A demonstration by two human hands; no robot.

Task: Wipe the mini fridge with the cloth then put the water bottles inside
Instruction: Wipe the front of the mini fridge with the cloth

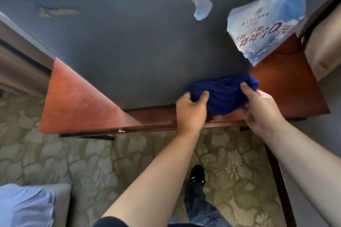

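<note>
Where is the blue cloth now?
Head view, right of centre: the blue cloth is bunched at the near edge of the mini fridge, gripped by left hand and right hand.

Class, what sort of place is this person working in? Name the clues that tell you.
Probably a hotel room: floral patterned carpet, a dark mini fridge standing on a reddish wooden cabinet, and a printed price card lying on the fridge.

both arms extended, left hand (191, 108) curled, right hand (258, 108) curled

Cloth (224, 96): one. Hands (191, 109) (258, 110): two. Fridge (129, 51): one. Printed card (265, 24): one.
</note>
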